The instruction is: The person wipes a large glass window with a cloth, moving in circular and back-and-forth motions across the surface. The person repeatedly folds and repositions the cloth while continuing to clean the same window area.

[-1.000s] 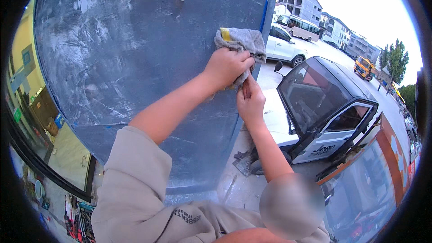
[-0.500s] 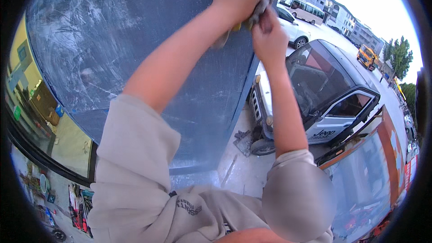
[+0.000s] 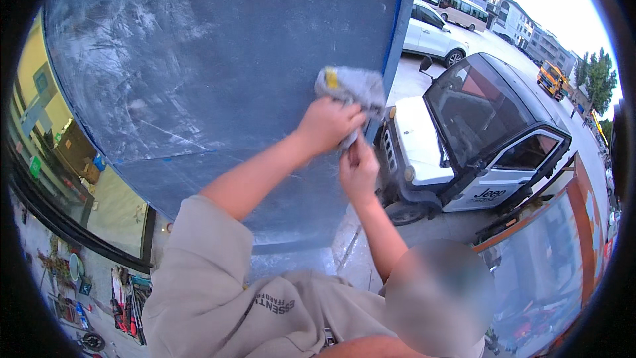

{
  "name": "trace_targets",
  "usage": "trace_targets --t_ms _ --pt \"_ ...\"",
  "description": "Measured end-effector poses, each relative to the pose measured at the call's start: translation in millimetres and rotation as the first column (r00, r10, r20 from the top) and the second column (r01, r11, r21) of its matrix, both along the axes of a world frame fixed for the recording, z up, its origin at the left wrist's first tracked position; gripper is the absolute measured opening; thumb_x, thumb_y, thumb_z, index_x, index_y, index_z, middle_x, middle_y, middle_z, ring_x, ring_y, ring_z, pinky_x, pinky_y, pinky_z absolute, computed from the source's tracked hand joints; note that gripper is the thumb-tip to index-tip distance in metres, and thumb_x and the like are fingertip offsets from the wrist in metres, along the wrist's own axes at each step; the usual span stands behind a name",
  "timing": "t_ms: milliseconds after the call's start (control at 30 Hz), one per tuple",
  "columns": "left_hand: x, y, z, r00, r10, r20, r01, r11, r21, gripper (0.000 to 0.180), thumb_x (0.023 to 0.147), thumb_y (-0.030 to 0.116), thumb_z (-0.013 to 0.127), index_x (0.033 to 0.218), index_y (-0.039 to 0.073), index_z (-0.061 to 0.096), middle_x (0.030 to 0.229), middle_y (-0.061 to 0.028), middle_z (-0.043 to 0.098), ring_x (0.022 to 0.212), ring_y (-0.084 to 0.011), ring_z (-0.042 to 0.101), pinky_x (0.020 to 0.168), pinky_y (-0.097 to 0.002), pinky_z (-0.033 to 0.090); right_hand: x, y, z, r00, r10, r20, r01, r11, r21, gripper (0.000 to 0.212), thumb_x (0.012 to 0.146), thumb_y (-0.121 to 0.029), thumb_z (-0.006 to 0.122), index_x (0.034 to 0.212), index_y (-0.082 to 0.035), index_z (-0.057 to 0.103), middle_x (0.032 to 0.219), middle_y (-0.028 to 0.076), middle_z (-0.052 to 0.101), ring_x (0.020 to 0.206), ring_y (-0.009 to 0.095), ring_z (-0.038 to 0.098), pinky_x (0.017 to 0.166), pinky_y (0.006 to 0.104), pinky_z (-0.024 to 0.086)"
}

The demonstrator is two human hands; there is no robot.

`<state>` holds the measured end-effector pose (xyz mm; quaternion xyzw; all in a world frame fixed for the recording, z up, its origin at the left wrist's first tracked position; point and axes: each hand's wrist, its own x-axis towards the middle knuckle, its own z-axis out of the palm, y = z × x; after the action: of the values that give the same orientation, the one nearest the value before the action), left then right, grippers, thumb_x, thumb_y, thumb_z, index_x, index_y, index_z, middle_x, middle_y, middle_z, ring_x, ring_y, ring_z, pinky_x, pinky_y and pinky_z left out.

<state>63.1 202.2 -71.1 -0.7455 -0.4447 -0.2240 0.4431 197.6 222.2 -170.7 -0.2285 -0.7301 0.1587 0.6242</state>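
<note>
Left hand [image 3: 328, 122] clamps a grey cloth [image 3: 351, 86] against the blue panel [image 3: 218, 79]; right hand [image 3: 358, 172], at six o'clock, pinches its tail. Streaks at ten o'clock look unwiped.

My only view comes from the left of two fisheye cameras worn on the head, upright and unmirrored, its round picture ringed in black and straight edges bowed toward the rim. It faces a large grey-blue panel [image 3: 218, 73] that stands very close and fills the upper left. The person's own sleeves and forearms enter from the lower edge, near the lens, while to the right I see farther off to a street with a parked dark car [image 3: 477, 139].
</note>
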Motion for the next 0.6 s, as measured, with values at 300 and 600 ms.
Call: trace_targets --t_ms 300,600 --pt "5.8 16.5 111.6 0.985 -0.043 0.165 0.013 0.984 0.179 0.012 0.079 0.020 0.067 0.091 0.020 0.066 0.086 0.0018 0.064 0.071 -0.0225 0.066 0.063 -0.0367 0.051 -2.6 23.7 126.2 1.000 -0.029 -0.002 0.029 0.993 0.116 0.057 0.082 0.003 0.061 0.138 -0.005 0.053 0.092 0.023 0.062 0.079 0.036 0.065 0.072 0.0392 0.054" --pt "-8.4 -22.1 -14.8 0.987 -0.001 0.164 0.003 1.000 -0.011 0.012 0.077 0.020 0.066 0.089 0.019 0.067 0.088 0.0048 0.064 0.066 -0.0182 0.061 0.062 -0.0328 0.050 5.0 -20.7 6.1 0.993 0.029 0.114 -0.033 0.999 0.033 0.061 0.081 0.004 0.061 0.140 -0.008 0.051 0.081 0.020 0.058 0.069 0.036 0.062 0.063 0.0434 0.052"
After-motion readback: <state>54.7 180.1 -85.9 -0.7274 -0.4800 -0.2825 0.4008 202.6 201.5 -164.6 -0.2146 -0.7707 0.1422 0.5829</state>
